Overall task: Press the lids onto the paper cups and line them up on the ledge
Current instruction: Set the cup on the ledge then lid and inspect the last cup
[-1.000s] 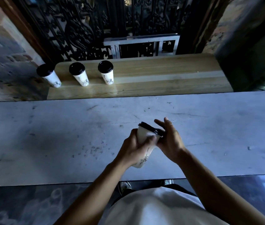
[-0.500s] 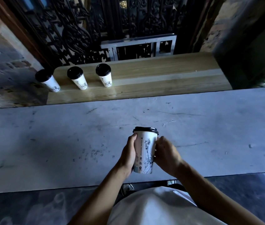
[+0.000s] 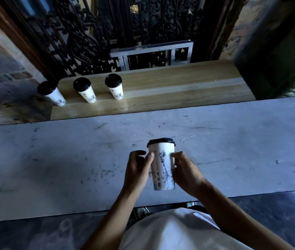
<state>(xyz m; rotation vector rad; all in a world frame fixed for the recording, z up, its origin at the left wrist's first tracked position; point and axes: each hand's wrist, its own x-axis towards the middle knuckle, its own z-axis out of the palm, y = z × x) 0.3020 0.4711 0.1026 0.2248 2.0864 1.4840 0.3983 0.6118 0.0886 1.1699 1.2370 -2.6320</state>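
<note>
Nearest to us we saw the person's pale shirt [image 3: 170,231] at the bottom of the view, with both bare forearms reaching forward over the near edge of the grey stone desk [image 3: 53,159]. Between the two hands stood a white paper cup [image 3: 163,166] printed with a dark line drawing, upright or close to it, its base low over the front part of the desk; we could not tell whether the base touched the surface. A black lid [image 3: 161,141] sat on its rim. The left hand [image 3: 137,170] lay against the cup's left side, thumb on the wall and fingers loosely curled rather than wrapped around it. The right hand [image 3: 186,172] pressed against the cup's right side, its fingers partly behind the cup, so the cup was held between the two hands. Beyond the scuffed desk ran the wooden ledge [image 3: 179,87], and along its left part stood three more lidded cups in a row, apart from one another: the left cup [image 3: 53,93] at the very end of the ledge, the middle cup [image 3: 86,91] beside it, and the right cup [image 3: 115,87]. Behind the ledge rose a dark ornate iron grille [image 3: 98,33].
</note>
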